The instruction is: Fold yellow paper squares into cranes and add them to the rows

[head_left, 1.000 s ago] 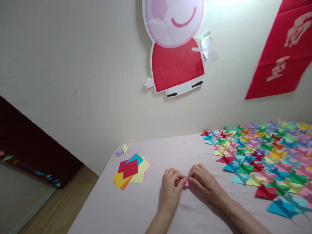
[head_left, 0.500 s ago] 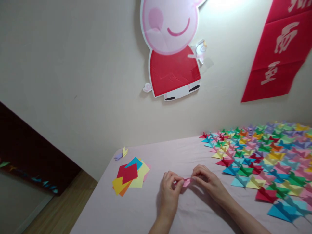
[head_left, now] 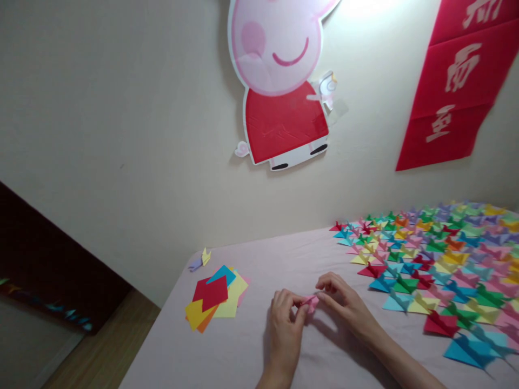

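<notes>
A small folded piece of pink paper is held just above the pale pink cloth between both hands. My left hand pinches its left side between thumb and index finger. At its upper right, the thumb and index finger of my right hand close on the paper; the fingertips partly cover it. Left of my hands lies a loose pile of square paper sheets, with a red sheet on top of yellow, blue, orange and pink ones.
Rows of folded paper cranes in many colours cover the right side of the cloth-covered surface. A yellow folded piece and a purple one sit at the far left corner. Behind stands a wall with a cartoon pig cutout and a red banner.
The pink paper has tilted and shows more of its folded shape. My right fingers have shifted slightly left along it. The camera view has turned a little.
</notes>
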`<state>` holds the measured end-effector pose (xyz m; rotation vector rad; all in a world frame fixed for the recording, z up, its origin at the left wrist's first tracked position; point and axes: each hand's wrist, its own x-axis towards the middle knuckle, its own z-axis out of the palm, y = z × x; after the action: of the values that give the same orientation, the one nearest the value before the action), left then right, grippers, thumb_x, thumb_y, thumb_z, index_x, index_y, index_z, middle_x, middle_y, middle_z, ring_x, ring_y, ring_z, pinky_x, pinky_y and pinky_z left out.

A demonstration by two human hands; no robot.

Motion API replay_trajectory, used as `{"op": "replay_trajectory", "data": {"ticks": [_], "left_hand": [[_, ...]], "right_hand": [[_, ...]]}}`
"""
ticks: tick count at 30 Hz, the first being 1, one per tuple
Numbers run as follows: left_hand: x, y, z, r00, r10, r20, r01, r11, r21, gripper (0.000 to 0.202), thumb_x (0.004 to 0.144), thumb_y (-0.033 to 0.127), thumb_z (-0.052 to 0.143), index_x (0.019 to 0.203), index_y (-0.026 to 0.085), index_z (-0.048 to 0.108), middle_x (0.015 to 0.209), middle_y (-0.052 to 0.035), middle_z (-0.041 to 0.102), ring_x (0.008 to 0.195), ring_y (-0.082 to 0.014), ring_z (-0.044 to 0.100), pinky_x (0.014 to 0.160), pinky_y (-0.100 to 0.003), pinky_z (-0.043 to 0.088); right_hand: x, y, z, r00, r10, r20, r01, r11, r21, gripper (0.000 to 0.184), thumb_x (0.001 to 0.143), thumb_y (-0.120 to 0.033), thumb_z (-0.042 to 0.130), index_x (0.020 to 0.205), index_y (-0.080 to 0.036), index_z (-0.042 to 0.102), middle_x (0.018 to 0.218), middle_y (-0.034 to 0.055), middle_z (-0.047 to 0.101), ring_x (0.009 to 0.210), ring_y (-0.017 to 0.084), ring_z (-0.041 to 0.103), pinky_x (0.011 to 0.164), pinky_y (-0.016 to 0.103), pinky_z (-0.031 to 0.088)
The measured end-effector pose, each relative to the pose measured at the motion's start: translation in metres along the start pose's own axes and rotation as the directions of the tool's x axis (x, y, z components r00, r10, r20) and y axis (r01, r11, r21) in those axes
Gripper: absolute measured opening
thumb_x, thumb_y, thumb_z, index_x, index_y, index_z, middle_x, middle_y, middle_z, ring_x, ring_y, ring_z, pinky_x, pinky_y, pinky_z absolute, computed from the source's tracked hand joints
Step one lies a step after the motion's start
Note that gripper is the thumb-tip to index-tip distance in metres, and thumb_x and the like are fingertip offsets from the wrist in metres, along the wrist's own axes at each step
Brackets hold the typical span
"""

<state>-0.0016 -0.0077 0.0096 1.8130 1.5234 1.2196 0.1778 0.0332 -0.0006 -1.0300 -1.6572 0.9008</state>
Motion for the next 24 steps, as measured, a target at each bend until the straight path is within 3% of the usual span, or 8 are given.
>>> {"op": "replay_trajectory", "data": {"ticks": [2, 5, 8, 11, 14, 18, 21, 24], "left_hand": [[0.001, -0.004, 0.002, 0.998, -0.009, -0.069, 0.004, 0.998, -0.067, 0.012, 0.091, 0.019, 0.061, 0.080, 0.023, 0.064, 0.082, 0.0000, 0.061, 0.080, -0.0186, 0.055, 0.070, -0.027, 0.043], [0.001, -0.010, 0.005, 0.990, 0.013, -0.138, -0.030, 0.992, -0.122, 0.013, 0.090, 0.018, 0.061, 0.078, 0.023, 0.063, 0.081, 0.0004, 0.059, 0.079, -0.0178, 0.056, 0.066, -0.025, 0.043], [0.000, -0.012, 0.008, 0.984, 0.050, -0.171, -0.072, 0.989, -0.128, 0.012, 0.089, 0.017, 0.061, 0.078, 0.023, 0.063, 0.084, -0.0002, 0.061, 0.083, -0.0177, 0.058, 0.067, -0.025, 0.045], [-0.002, -0.011, 0.010, 0.981, 0.064, -0.181, -0.091, 0.985, -0.146, 0.011, 0.089, 0.018, 0.061, 0.079, 0.023, 0.063, 0.087, -0.0007, 0.062, 0.086, -0.0181, 0.059, 0.070, -0.026, 0.047], [-0.003, -0.011, 0.012, 0.989, 0.027, -0.148, -0.052, 0.984, -0.172, 0.009, 0.088, 0.022, 0.062, 0.079, 0.023, 0.063, 0.085, -0.0005, 0.063, 0.085, -0.0181, 0.059, 0.071, -0.026, 0.046], [-0.004, -0.011, 0.014, 0.992, -0.119, -0.032, 0.108, 0.964, -0.241, 0.009, 0.088, 0.027, 0.061, 0.081, 0.021, 0.063, 0.082, -0.0002, 0.063, 0.078, -0.0169, 0.057, 0.069, -0.025, 0.044], [-0.003, -0.010, 0.015, 0.984, -0.176, 0.033, 0.178, 0.946, -0.272, 0.010, 0.088, 0.030, 0.061, 0.086, 0.021, 0.064, 0.081, 0.0004, 0.064, 0.075, -0.0162, 0.056, 0.068, -0.025, 0.044], [-0.003, -0.008, 0.014, 0.981, -0.181, 0.070, 0.193, 0.943, -0.271, 0.013, 0.087, 0.033, 0.062, 0.087, 0.021, 0.066, 0.081, 0.0005, 0.063, 0.075, -0.0161, 0.055, 0.069, -0.025, 0.044]], "right_hand": [[0.000, 0.002, 0.002, 0.997, 0.056, -0.044, -0.055, 0.998, 0.010, 0.024, 0.088, -0.047, 0.059, 0.080, -0.024, 0.061, 0.081, 0.0021, 0.059, 0.074, 0.020, 0.055, 0.068, 0.033, 0.044], [0.000, -0.003, 0.007, 0.998, 0.047, 0.043, -0.048, 0.999, 0.015, 0.029, 0.087, -0.046, 0.060, 0.069, -0.023, 0.063, 0.078, 0.0029, 0.060, 0.079, 0.022, 0.057, 0.074, 0.035, 0.045], [-0.001, -0.014, 0.011, 0.992, 0.028, 0.121, -0.034, 0.998, 0.054, 0.022, 0.086, -0.042, 0.062, 0.076, -0.023, 0.070, 0.086, 0.0046, 0.063, 0.089, 0.024, 0.058, 0.083, 0.037, 0.045], [-0.002, -0.019, 0.013, 0.993, 0.027, 0.117, -0.040, 0.994, 0.105, 0.021, 0.086, -0.040, 0.062, 0.080, -0.023, 0.072, 0.089, 0.0051, 0.063, 0.092, 0.024, 0.059, 0.086, 0.037, 0.046], [-0.003, -0.016, 0.015, 0.997, 0.039, 0.071, -0.047, 0.992, 0.120, 0.022, 0.087, -0.040, 0.061, 0.081, -0.021, 0.070, 0.087, 0.0045, 0.062, 0.085, 0.022, 0.059, 0.079, 0.035, 0.047], [-0.005, -0.012, 0.018, 0.997, 0.069, 0.039, -0.074, 0.986, 0.149, 0.023, 0.087, -0.043, 0.062, 0.084, -0.021, 0.065, 0.084, 0.0028, 0.061, 0.075, 0.019, 0.057, 0.070, 0.032, 0.047], [-0.005, -0.012, 0.019, 0.991, 0.123, 0.059, -0.133, 0.965, 0.226, 0.026, 0.086, -0.048, 0.065, 0.090, -0.022, 0.064, 0.083, 0.0025, 0.064, 0.075, 0.020, 0.059, 0.071, 0.033, 0.048], [-0.005, -0.014, 0.019, 0.982, 0.155, 0.108, -0.178, 0.947, 0.267, 0.033, 0.085, -0.053, 0.066, 0.083, -0.020, 0.065, 0.076, 0.0024, 0.065, 0.072, 0.020, 0.060, 0.068, 0.034, 0.048]]}}
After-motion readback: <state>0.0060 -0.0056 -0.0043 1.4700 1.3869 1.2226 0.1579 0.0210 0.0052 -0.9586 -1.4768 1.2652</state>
